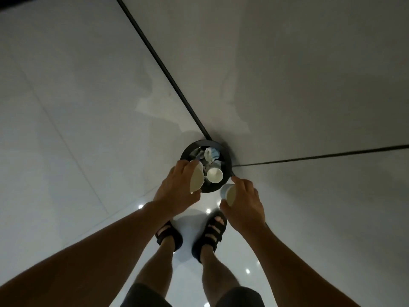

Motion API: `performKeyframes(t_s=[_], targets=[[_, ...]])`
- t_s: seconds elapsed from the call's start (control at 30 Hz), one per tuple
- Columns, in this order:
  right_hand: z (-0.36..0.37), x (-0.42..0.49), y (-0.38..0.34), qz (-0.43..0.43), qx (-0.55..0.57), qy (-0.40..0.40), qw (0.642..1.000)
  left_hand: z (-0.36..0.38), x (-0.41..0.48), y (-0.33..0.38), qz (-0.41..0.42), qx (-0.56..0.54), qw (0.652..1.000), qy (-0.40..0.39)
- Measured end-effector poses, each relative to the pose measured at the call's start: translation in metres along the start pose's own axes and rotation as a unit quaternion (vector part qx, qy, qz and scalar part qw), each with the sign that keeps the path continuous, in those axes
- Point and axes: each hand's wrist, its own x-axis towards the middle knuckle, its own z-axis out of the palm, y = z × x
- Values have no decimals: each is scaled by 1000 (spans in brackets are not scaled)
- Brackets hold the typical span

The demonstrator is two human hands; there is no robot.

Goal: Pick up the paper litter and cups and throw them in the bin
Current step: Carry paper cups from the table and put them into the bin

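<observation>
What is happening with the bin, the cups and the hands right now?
Bin: upright, open, nearly full.
Cup in bin: lying on top of the crumpled paper.
Left hand: gripping a tilted cup over the bin.
Right hand: gripping a tilted cup beside the bin.

Count taken around the bin (228, 159), one in number, black and round. Paper cups: three, namely one inside the bin (214, 175), one over its near-left rim (197, 179), one just outside its near-right rim (229, 193). Crumpled paper (210, 154) inside the bin: pieces cannot be counted. Hands: two. Sandals: two.
</observation>
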Motion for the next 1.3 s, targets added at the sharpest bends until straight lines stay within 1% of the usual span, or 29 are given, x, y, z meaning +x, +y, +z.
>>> performKeyframes(t_s=[0.23,0.33,0.47,0.57,0.63,0.7,0.8,0.9,0.97,1.07,1.17,1.3], targets=[[98,99,41,-9,2,16,1000,93,85,-64,-25,-12,999,-22],[132,125,54,-24,-23,19,999,123,103,-89,-36,4,999,-35],[156,146,66,-49,-67,11,996,147,112,-108,-45,18,997,-59],[162,163,69,-67,-80,17,994,159,120,-110,-40,21,997,-58],[163,172,70,-76,-91,29,992,163,124,-112,-37,41,997,-52],[164,179,70,-82,-104,41,990,168,125,-115,-23,89,995,-40],[169,187,71,-95,-116,51,987,178,127,-122,22,164,986,-31],[175,189,76,-105,-154,45,982,188,125,-133,34,232,971,-54],[179,187,80,-119,-179,40,976,193,120,-138,32,257,964,-68],[180,181,81,-125,-185,28,974,193,115,-139,37,249,965,-76],[170,174,74,-118,-183,11,976,179,111,-133,35,223,971,-76],[141,157,54,-119,-174,-25,977,143,96,-122,-1,219,972,-80]])
